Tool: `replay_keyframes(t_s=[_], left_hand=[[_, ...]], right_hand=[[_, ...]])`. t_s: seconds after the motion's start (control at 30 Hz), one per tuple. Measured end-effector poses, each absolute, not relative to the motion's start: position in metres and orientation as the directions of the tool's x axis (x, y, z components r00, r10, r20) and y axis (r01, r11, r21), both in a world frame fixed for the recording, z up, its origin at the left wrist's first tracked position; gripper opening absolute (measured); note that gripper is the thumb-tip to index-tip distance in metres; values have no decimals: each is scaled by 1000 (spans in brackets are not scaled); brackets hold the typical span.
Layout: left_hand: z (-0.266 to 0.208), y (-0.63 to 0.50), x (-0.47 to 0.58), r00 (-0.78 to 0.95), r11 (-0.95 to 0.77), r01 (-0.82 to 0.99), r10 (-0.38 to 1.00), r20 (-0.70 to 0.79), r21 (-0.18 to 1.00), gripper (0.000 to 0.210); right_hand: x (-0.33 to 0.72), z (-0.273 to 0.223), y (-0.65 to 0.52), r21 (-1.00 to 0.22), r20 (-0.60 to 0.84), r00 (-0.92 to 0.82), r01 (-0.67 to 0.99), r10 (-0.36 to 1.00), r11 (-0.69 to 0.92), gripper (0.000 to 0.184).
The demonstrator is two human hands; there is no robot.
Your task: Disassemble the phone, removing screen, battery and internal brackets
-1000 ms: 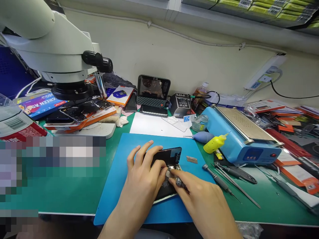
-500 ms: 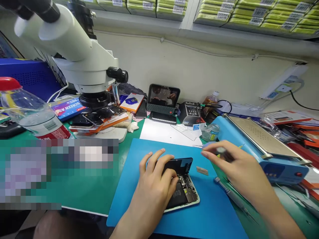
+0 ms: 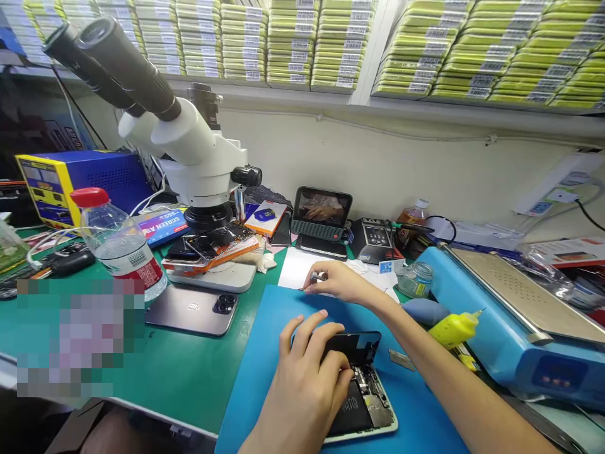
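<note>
Head view showed a crowded counter (image 3: 174,375), its clutter ringing a blue mat (image 3: 259,343). On the mat, towards the near side, lay an open phone (image 3: 375,413), its raised screen (image 3: 352,343) standing at the far edge. The left hand (image 3: 307,384) held that screen in its grip, fingers over the left end; whether thumb and forefinger pinched anything else could not be told. The right hand (image 3: 338,282) had a narrow grip on a small metal-capped tool (image 3: 319,276), over the mat's far left corner.

A slim metal plate (image 3: 401,360) lay right of the phone, close to the right forearm, which slanted across the mat. Beyond that arm, a yellow bottle (image 3: 451,329), a blue-grey bulb (image 3: 423,311) and a large blue machine (image 3: 510,340) closed off the right. A glass jar (image 3: 416,280) and white paper (image 3: 295,265) sat at the far side, before a small display (image 3: 321,211). Far left stood a microscope (image 3: 198,164); a red-capped bottle (image 3: 127,249) and a purple-grey phone (image 3: 198,309) were nearer.

Between that second phone and the mat ran a bare green strip, reaching the counter's pale near edge. Beyond rose a light wall (image 3: 378,157) under a shelf (image 3: 368,57) of yellow-green packets (image 3: 293,44).
</note>
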State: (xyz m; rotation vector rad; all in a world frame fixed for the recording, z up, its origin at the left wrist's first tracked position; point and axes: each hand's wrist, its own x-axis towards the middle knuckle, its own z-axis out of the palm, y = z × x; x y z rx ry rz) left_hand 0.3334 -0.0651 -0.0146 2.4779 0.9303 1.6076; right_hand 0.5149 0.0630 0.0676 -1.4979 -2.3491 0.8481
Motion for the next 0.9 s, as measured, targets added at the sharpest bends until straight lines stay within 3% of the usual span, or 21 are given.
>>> replay_keyframes(t_s=[0.3, 0.4, 0.63, 0.9], left_hand=[[-10, -66, 330, 290, -820, 467, 495, 819, 330, 15], [-7, -66, 330, 298, -820, 473, 493, 817, 322, 14], [-12, -64, 332, 287, -812, 471, 510, 811, 344, 13], [-5, -69, 321, 381, -802, 498, 545, 747, 330, 13]], right_hand=[[492, 61, 69, -658, -191, -526, 695, 829, 289, 41], [502, 81, 55, -692, -129, -477, 671, 870, 265, 37], [550, 115, -42, -699, 122, -131, 692, 984, 179, 42], [551, 80, -84, -741, 213, -133, 624, 968, 249, 27]])
